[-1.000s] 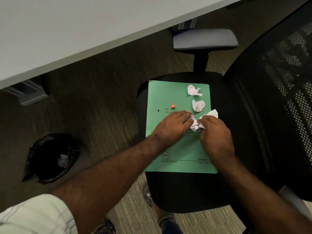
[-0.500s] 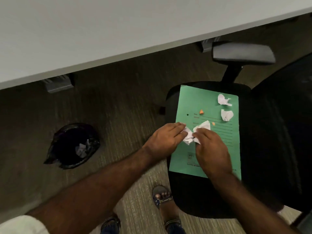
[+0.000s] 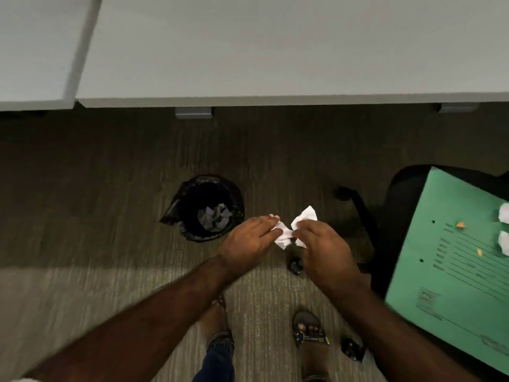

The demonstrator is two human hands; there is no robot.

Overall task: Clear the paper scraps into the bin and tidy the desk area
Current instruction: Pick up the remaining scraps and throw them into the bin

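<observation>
Scraps of white paper are sitting pinched between both hands above the carpet, just right of the bin. The left hand is lying fairly flat, its fingers closing over the left end of the bundle; the right hand is curling round the right end, thumb and fingers gripping it, with one white corner sticking up on the far side. Holding from both ends is probably keeping loose bits from dropping on the way to the bin, whose black liner is already holding some paper. To the right, a green folder is resting on the chair seat, serving as a tray for what is left: two more white scraps at the frame edge and small orange bits.
</observation>
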